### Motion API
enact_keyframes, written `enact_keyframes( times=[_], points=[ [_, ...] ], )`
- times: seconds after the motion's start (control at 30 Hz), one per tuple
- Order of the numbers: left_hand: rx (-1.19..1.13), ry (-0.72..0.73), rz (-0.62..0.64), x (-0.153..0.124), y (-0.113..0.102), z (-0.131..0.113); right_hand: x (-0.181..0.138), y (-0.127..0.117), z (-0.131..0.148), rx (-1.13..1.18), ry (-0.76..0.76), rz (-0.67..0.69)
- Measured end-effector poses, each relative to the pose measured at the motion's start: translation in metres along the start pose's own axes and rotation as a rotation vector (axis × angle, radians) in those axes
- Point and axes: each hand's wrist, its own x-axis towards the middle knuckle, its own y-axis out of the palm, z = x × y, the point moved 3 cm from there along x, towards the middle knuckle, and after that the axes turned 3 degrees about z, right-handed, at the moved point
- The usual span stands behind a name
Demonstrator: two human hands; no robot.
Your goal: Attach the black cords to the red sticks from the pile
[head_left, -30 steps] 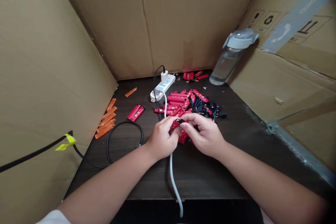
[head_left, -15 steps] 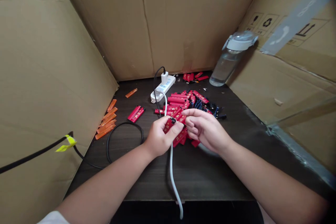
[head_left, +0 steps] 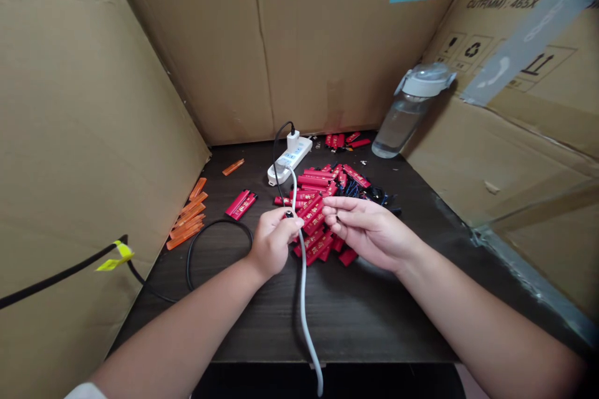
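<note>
One hand, the left (head_left: 272,243), pinches a black-topped piece (head_left: 289,214); the right hand (head_left: 377,232) hovers half-curled, hold unclear.

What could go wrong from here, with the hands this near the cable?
The white cable runs right beside the left hand and past the front of the table; a snag might tug the power strip. The pile of red pieces is heaped near the right hand, so a nudge could make some slide. The left hand mostly hides its dark-tipped piece, which might slip.
</note>
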Motion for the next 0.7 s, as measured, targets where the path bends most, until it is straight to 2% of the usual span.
enact_keyframes(
  times=[0.1, 0.23, 0.43, 0.53, 0.6, 0.7],
  points=[
    [0.036, -0.034, 0.059, 0.001, 0.001, 0.000, -0.001, -0.002, -0.001, -0.068, -0.031, 0.014],
    [0.035, -0.100, 0.232, 0.000, 0.006, 0.007, -0.001, -0.004, -0.002, -0.137, -0.035, 0.025],
    [-0.375, -0.328, 0.511, -0.005, 0.017, 0.011, -0.004, 0.004, 0.000, -0.089, -0.095, 0.059],
    [-0.513, -0.436, 0.633, -0.006, 0.018, 0.009, -0.008, 0.008, -0.001, -0.139, -0.119, 0.075],
    [-0.535, -0.478, 0.673, -0.007, 0.018, 0.008, -0.010, 0.008, -0.003, -0.207, -0.156, 0.064],
    [-0.518, -0.505, 0.674, -0.007, 0.017, 0.010, -0.011, 0.005, -0.005, -0.282, -0.238, -0.026]
  ],
)
